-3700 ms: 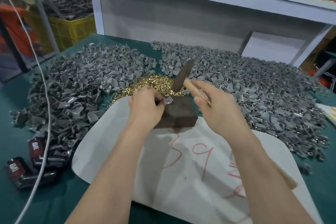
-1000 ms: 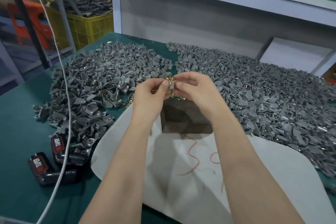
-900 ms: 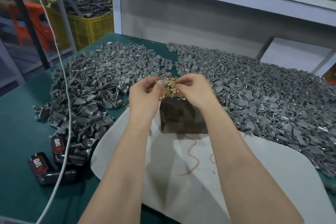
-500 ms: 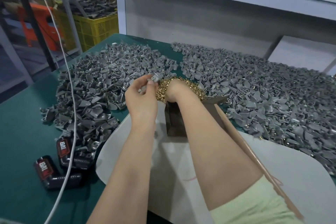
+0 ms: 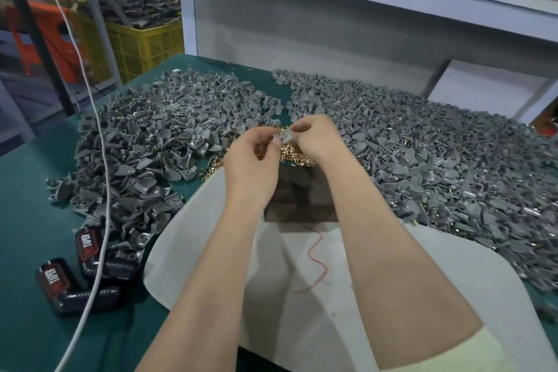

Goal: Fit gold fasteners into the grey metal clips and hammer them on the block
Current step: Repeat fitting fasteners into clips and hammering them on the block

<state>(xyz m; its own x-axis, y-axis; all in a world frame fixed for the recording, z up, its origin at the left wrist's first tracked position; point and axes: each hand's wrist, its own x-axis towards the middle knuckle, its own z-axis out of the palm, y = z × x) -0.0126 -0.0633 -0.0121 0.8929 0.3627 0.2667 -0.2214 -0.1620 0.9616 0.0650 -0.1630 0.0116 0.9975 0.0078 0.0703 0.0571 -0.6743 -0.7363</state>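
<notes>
Both hands meet above the pile of gold fasteners (image 5: 294,155). My left hand (image 5: 252,161) pinches a small grey metal clip (image 5: 283,137) at its fingertips. My right hand (image 5: 315,137) pinches the same clip from the right side; whether it also holds a fastener is hidden by the fingers. Below the hands stands the dark brown block (image 5: 297,201), partly covered by my forearms. Large heaps of grey clips lie left (image 5: 157,142) and right (image 5: 437,160). The hammer is not visible.
A white sheet (image 5: 302,296) with red marks lies under the block on the green table (image 5: 27,220). Two black-and-red batteries (image 5: 78,278) and a white cable (image 5: 99,190) sit at the left. A grey shelf wall (image 5: 302,33) stands behind.
My right hand has come back from the fastener pile to the clip in my left hand. Earlier the right hand held the hammer over the block; now the hammer is out of sight.
</notes>
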